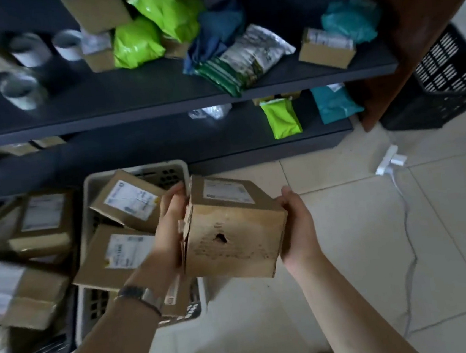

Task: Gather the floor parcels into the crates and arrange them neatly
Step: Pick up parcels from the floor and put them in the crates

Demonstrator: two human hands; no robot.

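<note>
The small brown cardboard box point(232, 234) is held in the air between both hands. It hangs over the pale tiled floor point(363, 249), just beside the right rim of the light grey plastic crate point(94, 179), which already holds two labelled cardboard parcels point(128, 204).

The left hand point(171, 234) lies flat against the box's left side with the fingers straight. The right hand point(297, 227) cups the right side with the thumb up near the top edge. Its fingers are hidden behind the box, so how far they curl cannot be told.

The box looks light and fairly stiff, but worn. There is a puncture hole in the near face, and the flaps on the left side are frayed and gaping. That side would likely give under a hard squeeze, so support from the bottom or the sound right side seems safer.

The white shipping label point(227, 191) faces up and away, and the punctured face is turned towards the person. The long axis appears to run left to right between the palms, dipping slightly to the right.
</note>
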